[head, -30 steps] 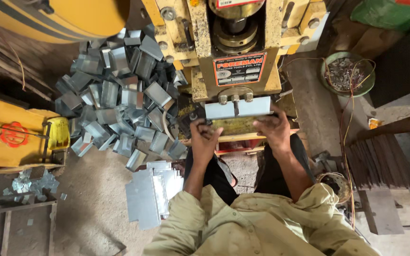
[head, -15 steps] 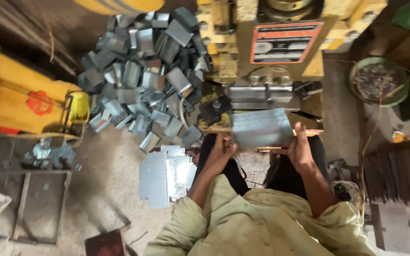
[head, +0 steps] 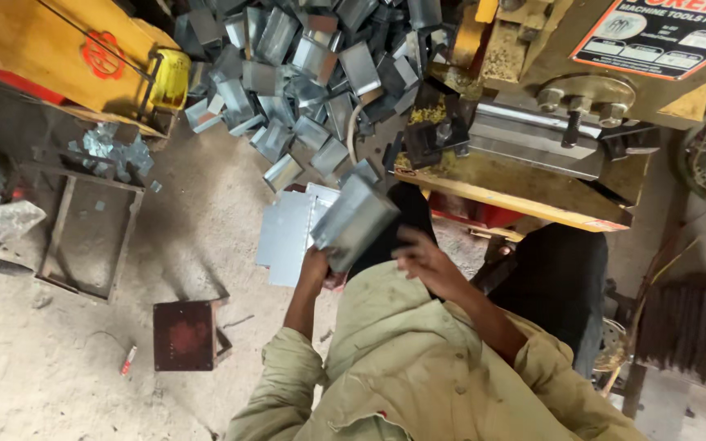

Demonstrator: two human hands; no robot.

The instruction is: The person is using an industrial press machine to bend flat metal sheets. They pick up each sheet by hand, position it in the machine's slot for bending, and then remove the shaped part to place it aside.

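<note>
The big yellow-painted metal press machine [head: 582, 106] fills the upper right, its yellow bed edge running slantwise just above the person's lap, with a grey steel die block [head: 533, 143] set under it. Left of it, a wide heap of bent galvanised sheet-metal channel pieces [head: 304, 73] spreads over the sandy concrete floor [head: 67, 359], which lies open to the lower left. A second yellow machine body [head: 67, 57] borders the heap at the upper left, and a rusty angle-iron frame [head: 83, 237] lies flat below it. A small stack of flat galvanised sheet blanks [head: 288, 233] lies on the floor just beside the person's left knee, and a square dark-red metal plate [head: 183, 335] sits near the left elbow.

The left hand [head: 319, 269] is raised in front of the chest, forearm upright, fingers clamped on the lower edge of a folded, shiny grey sheet-metal channel piece [head: 357, 219]. That piece is held in the air, tilted, between the blanks and the press bed, well apart from the die. The right hand [head: 422, 257] hovers just to the right of the piece, fingers loosely curled and apart, holding nothing; I cannot tell whether it touches the piece. Both arms wear loose khaki cloth sleeves.
</note>
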